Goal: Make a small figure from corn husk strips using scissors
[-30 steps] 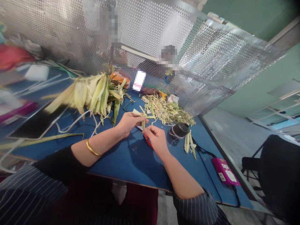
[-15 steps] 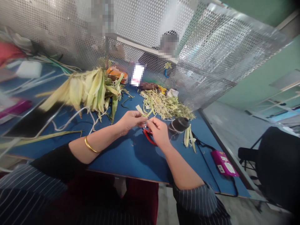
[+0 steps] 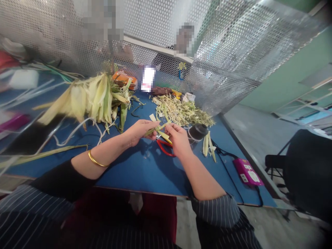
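My left hand [image 3: 142, 132] pinches pale green husk strips [image 3: 163, 134] above the middle of the blue table [image 3: 124, 173]. Close by on the right, my right hand [image 3: 178, 137] has its thumb and fingers closed on the end of one strip. Red-handled scissors [image 3: 166, 148] lie under the hands, their blades partly hidden. A black thread cone [image 3: 198, 132] is just right of my right hand. Behind the hands spreads a heap of shredded husk [image 3: 178, 110]. A bundle of whole corn husks [image 3: 93, 100] lies to the left.
Short husk pieces [image 3: 207, 147] and a purple box [image 3: 248, 172] with black cables lie on the right. A lit phone [image 3: 148, 79] stands before a perforated screen [image 3: 220, 58], with a person behind. A black chair [image 3: 306, 166] is at far right.
My hands have moved slightly apart, and more of the husk strips shows between them. The whole view has shifted a little.
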